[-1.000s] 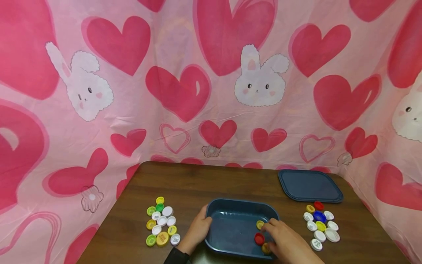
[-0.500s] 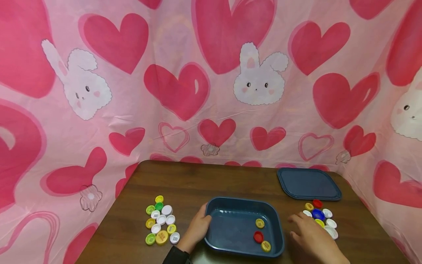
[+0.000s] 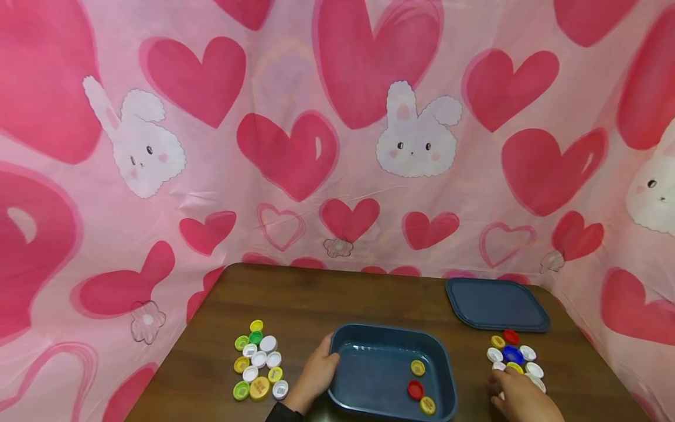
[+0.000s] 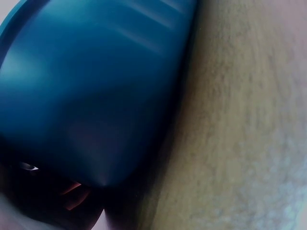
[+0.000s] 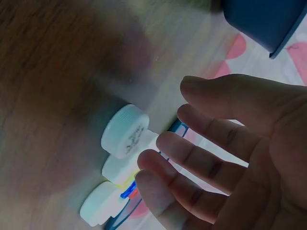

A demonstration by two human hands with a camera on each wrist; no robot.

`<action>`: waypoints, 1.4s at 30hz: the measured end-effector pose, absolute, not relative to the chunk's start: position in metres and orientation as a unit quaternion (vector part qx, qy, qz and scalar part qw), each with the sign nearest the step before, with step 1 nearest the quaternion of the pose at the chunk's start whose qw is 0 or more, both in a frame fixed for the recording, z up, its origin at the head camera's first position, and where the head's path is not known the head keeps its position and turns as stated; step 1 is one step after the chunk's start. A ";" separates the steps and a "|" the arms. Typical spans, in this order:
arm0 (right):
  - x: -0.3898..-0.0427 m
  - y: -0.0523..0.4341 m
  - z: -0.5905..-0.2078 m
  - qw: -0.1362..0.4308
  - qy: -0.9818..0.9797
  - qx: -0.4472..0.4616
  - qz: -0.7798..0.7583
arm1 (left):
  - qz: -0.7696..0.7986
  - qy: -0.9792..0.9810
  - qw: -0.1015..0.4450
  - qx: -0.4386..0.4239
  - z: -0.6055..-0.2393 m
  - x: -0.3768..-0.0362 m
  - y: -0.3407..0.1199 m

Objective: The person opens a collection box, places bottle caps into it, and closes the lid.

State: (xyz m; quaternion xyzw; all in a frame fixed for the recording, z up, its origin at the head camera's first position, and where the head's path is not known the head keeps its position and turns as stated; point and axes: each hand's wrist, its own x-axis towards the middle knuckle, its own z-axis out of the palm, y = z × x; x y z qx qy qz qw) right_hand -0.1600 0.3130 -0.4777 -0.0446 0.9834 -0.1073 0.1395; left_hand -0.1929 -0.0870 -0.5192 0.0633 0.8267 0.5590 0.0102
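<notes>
My left hand (image 3: 318,372) grips the left rim of a dark blue plastic container (image 3: 371,375), thumb over the edge. On the container's floor, toward its right side, lie a yellow cap (image 3: 418,368), a red cap (image 3: 415,390) and a gold cap (image 3: 428,405). To the right, my right hand (image 3: 522,398) is over the near end of a cluster of bottle caps, partly hiding them. A blue cap (image 3: 512,354) shows in that cluster. In the right wrist view, the fingers (image 5: 206,158) are loosely bent, apart from a white cap (image 5: 125,130), with nothing held.
Several yellow, green and white caps (image 3: 258,359) are grouped on the left of the wooden table (image 3: 337,293). A dark blue lid (image 3: 498,305) lies flat at the back right. Behind the table hangs a pink cloth (image 3: 295,152) with hearts and rabbits.
My right hand has left the container, where the gold cap now lies, and moved right to the cap cluster. My left hand still holds the container's rim.
</notes>
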 end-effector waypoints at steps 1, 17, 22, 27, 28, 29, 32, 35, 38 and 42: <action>-0.160 0.314 -0.478 0.146 0.982 -0.042 -0.108 | 0.562 0.825 0.011 0.063 -0.519 -0.193 -0.087; -0.160 0.322 -0.487 0.128 0.984 -0.058 -0.110 | 0.571 0.818 0.016 0.058 -0.518 -0.192 -0.085; -0.161 0.326 -0.490 0.119 0.986 -0.064 -0.093 | 0.574 0.816 0.025 0.054 -0.518 -0.192 -0.086; -0.161 0.330 -0.490 0.113 0.989 -0.060 -0.069 | 0.573 0.818 0.028 0.055 -0.518 -0.193 -0.086; -0.161 0.331 -0.490 0.113 0.990 -0.059 -0.066 | 0.572 0.818 0.028 0.054 -0.518 -0.193 -0.086; -0.161 0.332 -0.490 0.111 0.990 -0.057 -0.064 | 0.572 0.818 0.028 0.055 -0.518 -0.194 -0.086; -0.163 0.334 -0.492 0.120 0.989 -0.052 -0.065 | 0.576 0.815 0.034 0.055 -0.517 -0.193 -0.087; -0.163 0.337 -0.493 0.134 0.987 -0.047 -0.071 | 0.578 0.813 0.037 0.054 -0.517 -0.193 -0.087; -0.163 0.335 -0.491 0.145 0.985 -0.041 -0.084 | 0.576 0.815 0.035 0.054 -0.516 -0.193 -0.086; -0.161 0.330 -0.485 0.143 0.983 -0.041 -0.106 | 0.568 0.821 0.022 0.055 -0.517 -0.193 -0.086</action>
